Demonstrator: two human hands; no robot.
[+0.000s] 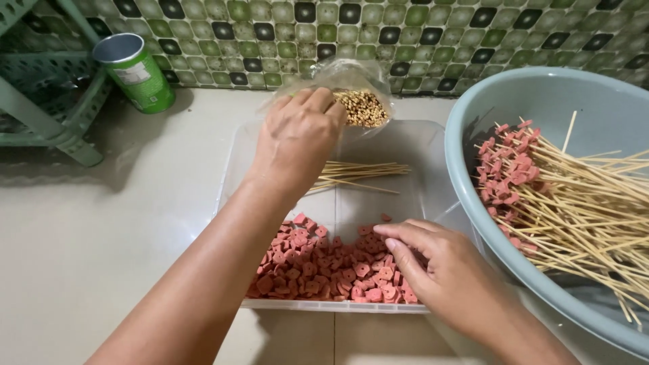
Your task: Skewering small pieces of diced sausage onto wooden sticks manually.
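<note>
Nearest the camera, the right hand [443, 274] rests on the pink pieces [324, 267], fingers [395, 233] loosely curled and pinching among them; whether one is gripped I cannot tell. Beside it the big grey basin [473, 115] holds loaded skewers [541, 182], meat ends gathered at its left wall, sticks fanning right, probably so they stack without tangling. A clear tray [419, 145] on the pale floor [135, 223] keeps the pieces heaped at its near edge, within reach. Bare sticks [362, 172] lie across the tray's far part, long axis left to right. The left hand [297, 138], fingers curled down, reaches over them at a bag [362, 105] of brown grains; its grip is hidden. A green can [135, 71] stands tilted, well apart.
</note>
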